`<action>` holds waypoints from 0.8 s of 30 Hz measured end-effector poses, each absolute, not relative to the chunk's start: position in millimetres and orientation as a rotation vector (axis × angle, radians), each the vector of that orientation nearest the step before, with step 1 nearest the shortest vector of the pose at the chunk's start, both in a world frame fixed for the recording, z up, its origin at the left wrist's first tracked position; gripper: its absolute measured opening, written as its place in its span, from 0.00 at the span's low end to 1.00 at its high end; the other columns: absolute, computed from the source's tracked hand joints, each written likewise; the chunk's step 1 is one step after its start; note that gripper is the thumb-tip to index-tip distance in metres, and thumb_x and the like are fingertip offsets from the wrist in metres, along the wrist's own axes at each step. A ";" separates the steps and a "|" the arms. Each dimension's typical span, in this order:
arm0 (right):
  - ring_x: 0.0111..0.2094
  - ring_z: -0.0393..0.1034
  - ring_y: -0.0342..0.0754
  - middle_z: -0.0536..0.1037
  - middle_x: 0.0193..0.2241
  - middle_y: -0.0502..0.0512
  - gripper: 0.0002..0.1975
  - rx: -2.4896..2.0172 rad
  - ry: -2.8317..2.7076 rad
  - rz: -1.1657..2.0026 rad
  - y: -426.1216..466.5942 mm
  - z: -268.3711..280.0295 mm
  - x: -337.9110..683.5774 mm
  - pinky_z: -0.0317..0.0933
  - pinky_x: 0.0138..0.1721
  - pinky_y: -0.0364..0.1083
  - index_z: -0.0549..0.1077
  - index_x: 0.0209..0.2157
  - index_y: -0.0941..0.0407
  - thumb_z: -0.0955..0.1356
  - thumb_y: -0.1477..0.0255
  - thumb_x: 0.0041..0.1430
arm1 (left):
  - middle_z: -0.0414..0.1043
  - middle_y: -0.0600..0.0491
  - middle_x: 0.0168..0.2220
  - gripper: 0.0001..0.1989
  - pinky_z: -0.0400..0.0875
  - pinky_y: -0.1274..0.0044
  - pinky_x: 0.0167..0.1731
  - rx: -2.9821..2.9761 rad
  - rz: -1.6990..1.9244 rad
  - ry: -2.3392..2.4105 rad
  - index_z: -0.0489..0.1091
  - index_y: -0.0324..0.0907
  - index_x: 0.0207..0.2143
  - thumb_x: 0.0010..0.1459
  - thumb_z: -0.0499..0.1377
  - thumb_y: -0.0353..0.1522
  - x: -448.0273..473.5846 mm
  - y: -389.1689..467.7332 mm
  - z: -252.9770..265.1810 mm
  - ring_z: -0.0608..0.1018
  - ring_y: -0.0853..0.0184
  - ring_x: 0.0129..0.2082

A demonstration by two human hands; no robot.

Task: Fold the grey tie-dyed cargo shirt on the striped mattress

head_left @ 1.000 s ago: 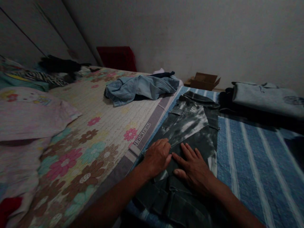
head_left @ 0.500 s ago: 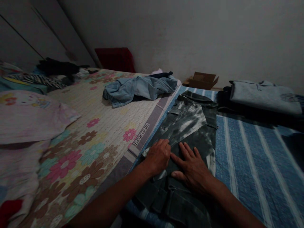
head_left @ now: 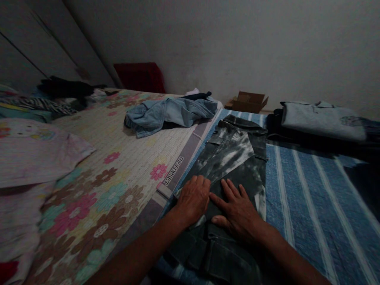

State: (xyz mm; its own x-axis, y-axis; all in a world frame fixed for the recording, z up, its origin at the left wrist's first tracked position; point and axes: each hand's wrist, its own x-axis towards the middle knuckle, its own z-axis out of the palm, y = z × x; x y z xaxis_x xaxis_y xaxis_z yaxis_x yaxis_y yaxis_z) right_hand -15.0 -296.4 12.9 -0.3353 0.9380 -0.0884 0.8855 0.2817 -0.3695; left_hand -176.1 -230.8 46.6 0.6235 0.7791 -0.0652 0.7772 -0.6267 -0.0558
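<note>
A pair of dark grey pants (head_left: 237, 174) with whitish mottled patches lies lengthwise on the blue striped cloth (head_left: 299, 198), waistband at the far end. Its near part is folded or bunched close to me. My left hand (head_left: 194, 198) is closed on the pants near their left edge, knuckles up, its fingertips hidden. Just to the right, my right hand (head_left: 236, 206) rests flat on the fabric with fingers spread and thumb out. The two hands almost touch.
A crumpled light blue denim garment (head_left: 172, 114) lies beyond, on the flowered bedspread (head_left: 107, 174). Folded clothes topped by a grey garment (head_left: 323, 120) stand at right. An open cardboard box (head_left: 247, 102) and a red object (head_left: 139, 77) are by the wall. Pink clothing (head_left: 38, 154) lies at left.
The view has turned slightly, so the scene sits a little lower and farther left. Both hands keep nearly the same place and pose on the pants.
</note>
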 end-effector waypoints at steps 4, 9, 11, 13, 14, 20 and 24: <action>0.65 0.33 0.68 0.44 0.66 0.68 0.36 -1.718 -2.409 0.567 -295.0 11.9 -14.7 0.35 0.59 0.71 0.54 0.63 0.45 0.56 0.44 0.58 | 0.69 0.47 0.36 0.05 0.67 0.68 0.40 -2.794 0.160 -1.327 0.67 0.39 0.34 0.59 0.52 0.26 -176.7 -232.6 43.8 0.71 0.58 0.40; 0.65 0.30 0.67 0.41 0.66 0.69 0.38 -1.706 -2.423 0.631 -292.9 11.3 -14.0 0.33 0.59 0.70 0.51 0.65 0.45 0.56 0.43 0.57 | 0.69 0.47 0.35 0.06 0.67 0.67 0.40 -2.802 0.179 -1.284 0.67 0.39 0.33 0.58 0.51 0.24 -176.2 -232.7 39.7 0.72 0.57 0.40; 0.65 0.29 0.67 0.40 0.66 0.69 0.38 -1.701 -2.423 0.640 -292.9 11.1 -13.9 0.32 0.59 0.70 0.50 0.65 0.44 0.56 0.43 0.56 | 0.70 0.47 0.36 0.07 0.67 0.66 0.40 -2.799 0.180 -1.283 0.67 0.39 0.34 0.58 0.51 0.24 -176.1 -232.7 38.0 0.72 0.57 0.40; 0.66 0.30 0.67 0.41 0.66 0.69 0.38 -1.698 -2.421 0.630 -293.3 11.0 -13.8 0.33 0.59 0.70 0.50 0.65 0.44 0.57 0.43 0.57 | 0.70 0.47 0.36 0.07 0.67 0.66 0.40 -2.796 0.192 -1.287 0.67 0.39 0.34 0.59 0.50 0.24 -176.1 -232.7 37.4 0.71 0.57 0.40; 0.66 0.30 0.67 0.41 0.66 0.68 0.38 -1.696 -2.420 0.620 -293.7 10.9 -13.8 0.33 0.59 0.70 0.50 0.65 0.44 0.57 0.44 0.57 | 0.70 0.47 0.36 0.07 0.67 0.66 0.40 -2.794 0.199 -1.295 0.66 0.39 0.35 0.59 0.50 0.24 -176.1 -232.8 37.6 0.71 0.58 0.40; 0.65 0.34 0.68 0.43 0.66 0.67 0.37 -1.687 -2.419 0.560 -294.7 7.9 -14.3 0.36 0.58 0.71 0.52 0.64 0.43 0.59 0.45 0.57 | 0.70 0.47 0.37 0.08 0.66 0.67 0.39 -2.833 0.187 -1.272 0.66 0.39 0.38 0.57 0.51 0.23 -175.8 -233.2 41.4 0.71 0.57 0.40; 0.65 0.35 0.70 0.44 0.66 0.68 0.36 -1.684 -2.423 0.539 -294.2 7.6 -14.7 0.37 0.57 0.72 0.52 0.64 0.42 0.59 0.44 0.56 | 0.70 0.47 0.36 0.07 0.66 0.67 0.39 -2.840 0.162 -1.233 0.66 0.40 0.36 0.57 0.51 0.23 -176.9 -234.0 39.5 0.71 0.58 0.40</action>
